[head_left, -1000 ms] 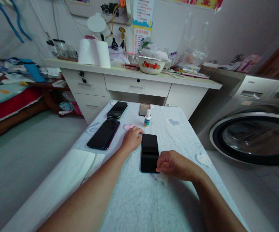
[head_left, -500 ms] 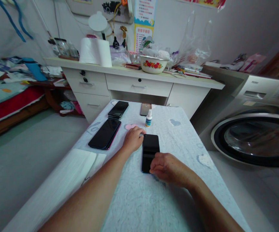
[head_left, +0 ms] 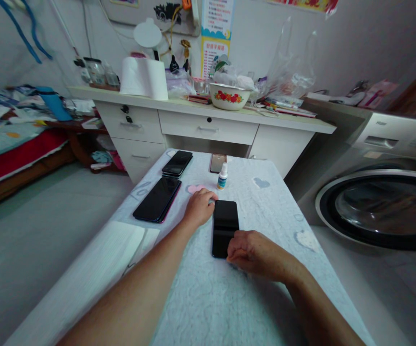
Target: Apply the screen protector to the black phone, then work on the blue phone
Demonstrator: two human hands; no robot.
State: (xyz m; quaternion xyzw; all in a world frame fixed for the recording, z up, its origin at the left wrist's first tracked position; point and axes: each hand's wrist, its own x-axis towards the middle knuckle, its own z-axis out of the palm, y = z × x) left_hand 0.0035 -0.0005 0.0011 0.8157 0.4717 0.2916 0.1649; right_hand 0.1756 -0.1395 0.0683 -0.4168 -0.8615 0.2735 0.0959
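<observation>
A black smartphone [head_left: 225,216] lies face up on the cloth-covered table [head_left: 261,211], its long side pointing away from me. At its upper left corner, my left hand [head_left: 199,207] has its fingers bent and fingertips against the edge. My right hand [head_left: 245,252] is closed over the lower right part of the screen; whatever its curled fingers hold is hidden. Just beyond the left hand stands a small white spray bottle [head_left: 222,177] with a blue and yellow label.
Stacked dark phones [head_left: 177,164] and another phone pile [head_left: 157,199] lie along the table's left side. A gold-toned phone [head_left: 218,163] lies at the far edge. Ahead is a white desk [head_left: 208,129] bearing a floral bowl [head_left: 229,97]; a washing machine [head_left: 381,192] stands to the right.
My right hand has shifted very slightly right and down over the phone's lower edge. The left hand stays at the phone's corner, and the view has moved slightly.
</observation>
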